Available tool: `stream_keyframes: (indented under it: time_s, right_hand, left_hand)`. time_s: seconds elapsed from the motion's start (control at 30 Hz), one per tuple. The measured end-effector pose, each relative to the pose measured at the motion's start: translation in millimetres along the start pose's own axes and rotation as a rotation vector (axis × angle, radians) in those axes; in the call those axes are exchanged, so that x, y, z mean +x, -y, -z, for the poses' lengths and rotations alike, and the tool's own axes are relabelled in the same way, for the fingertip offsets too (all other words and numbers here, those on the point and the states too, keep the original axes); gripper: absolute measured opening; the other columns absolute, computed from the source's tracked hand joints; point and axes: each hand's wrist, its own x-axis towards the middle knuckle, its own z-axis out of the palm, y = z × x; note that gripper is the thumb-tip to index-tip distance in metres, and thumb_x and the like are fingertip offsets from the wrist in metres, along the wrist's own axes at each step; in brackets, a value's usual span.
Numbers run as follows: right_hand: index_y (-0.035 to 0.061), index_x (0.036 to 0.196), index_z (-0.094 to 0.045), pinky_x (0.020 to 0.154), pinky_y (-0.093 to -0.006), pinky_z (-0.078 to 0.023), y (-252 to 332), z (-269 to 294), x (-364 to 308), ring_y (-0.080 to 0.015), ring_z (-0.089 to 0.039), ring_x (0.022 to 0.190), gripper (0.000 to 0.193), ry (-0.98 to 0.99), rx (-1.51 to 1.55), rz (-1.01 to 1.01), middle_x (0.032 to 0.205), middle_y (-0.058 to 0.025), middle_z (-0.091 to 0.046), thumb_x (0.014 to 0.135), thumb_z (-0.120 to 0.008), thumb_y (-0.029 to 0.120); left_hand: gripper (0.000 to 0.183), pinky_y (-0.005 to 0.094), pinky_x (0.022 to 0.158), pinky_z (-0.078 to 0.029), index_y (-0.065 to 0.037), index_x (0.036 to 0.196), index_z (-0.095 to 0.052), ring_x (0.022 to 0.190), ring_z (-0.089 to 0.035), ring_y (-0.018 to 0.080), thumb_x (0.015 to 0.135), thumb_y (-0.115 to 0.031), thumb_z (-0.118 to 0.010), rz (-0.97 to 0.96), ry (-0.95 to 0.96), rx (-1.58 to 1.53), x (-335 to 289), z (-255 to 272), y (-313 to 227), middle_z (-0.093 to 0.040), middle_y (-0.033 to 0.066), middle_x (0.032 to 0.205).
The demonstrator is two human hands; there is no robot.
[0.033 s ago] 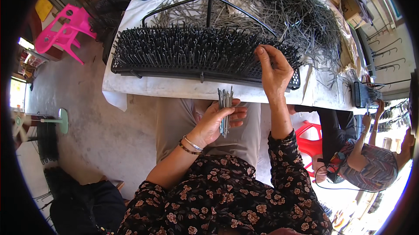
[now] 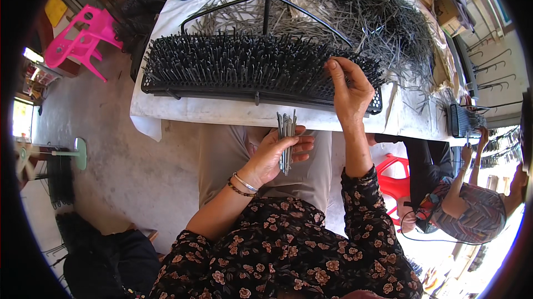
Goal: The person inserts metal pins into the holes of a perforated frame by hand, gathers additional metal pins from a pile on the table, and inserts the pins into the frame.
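My left hand (image 2: 277, 152) is closed around a small bundle of thin grey metal rods (image 2: 286, 138), held upright over my lap in front of the table edge. A black perforated rack (image 2: 216, 92) lies along the near side of the table, densely filled with upright thin dark rods (image 2: 233, 63). Over the right part of the rack, my right hand (image 2: 353, 91) pinches thumb and forefinger together among the rods' tips. Whatever sits between those fingertips is too small to make out. Perforated holes show bare at the rack's right end, beside my right wrist.
Behind the rack, a large heap of loose rods (image 2: 377, 16) spreads over the white-covered table (image 2: 205, 107). A black metal frame (image 2: 267, 4) rises at the rack's back. To the right, another person (image 2: 466, 210) handles a smaller rack (image 2: 459, 120). A pink chair (image 2: 89, 38) stands left.
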Motion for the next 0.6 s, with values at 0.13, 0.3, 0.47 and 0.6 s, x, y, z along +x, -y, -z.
stream_keyframes:
  time_s: [0.13,0.3,0.47,0.6]
  right_hand:
    - [0.0001,0.093,-0.067,0.067,-0.0201,-0.046,-1,1,1,-0.0066,-0.058,0.072,0.013,0.027,-0.028,0.071,0.081,-0.0033,-0.067,0.083,-0.067,0.007]
    - [0.0009,0.093,-0.067,0.069,-0.0201,-0.046,-8,0,-3,-0.0078,-0.059,0.074,0.013,0.002,0.101,-0.035,0.083,-0.0048,-0.068,0.081,-0.068,0.005]
    - [0.0016,0.092,-0.067,0.071,-0.0209,-0.046,-10,5,-2,-0.0089,-0.059,0.076,0.011,0.029,-0.05,0.067,0.084,-0.0046,-0.068,0.081,-0.068,0.005]
    - [0.0017,0.091,-0.068,0.07,-0.022,-0.046,-15,1,-4,-0.0111,-0.06,0.075,0.011,0.021,-0.073,0.078,0.083,-0.0052,-0.068,0.08,-0.068,0.005]
  left_hand:
    - [0.032,0.0357,0.083,-0.052,-0.001,0.122,-0.048,0.102,-0.06,0.0234,0.092,-0.011,-0.049,0.001,0.004,0.014,0,3,0,-0.059,0.0161,0.112]
    - [0.031,0.0351,0.083,-0.053,0.0,0.121,-0.049,0.101,-0.06,0.0236,0.092,-0.01,-0.049,0.004,0.0,0.0,0,3,0,-0.059,0.0162,0.111]
    - [0.031,0.0351,0.082,-0.053,0.0,0.121,-0.049,0.1,-0.06,0.024,0.091,-0.009,-0.049,0.016,-0.006,-0.006,1,1,0,-0.06,0.0165,0.11]
    - [0.031,0.0353,0.082,-0.053,0.0,0.121,-0.049,0.1,-0.06,0.0242,0.091,-0.009,-0.049,0.005,-0.004,-0.017,0,3,0,-0.06,0.0167,0.11]
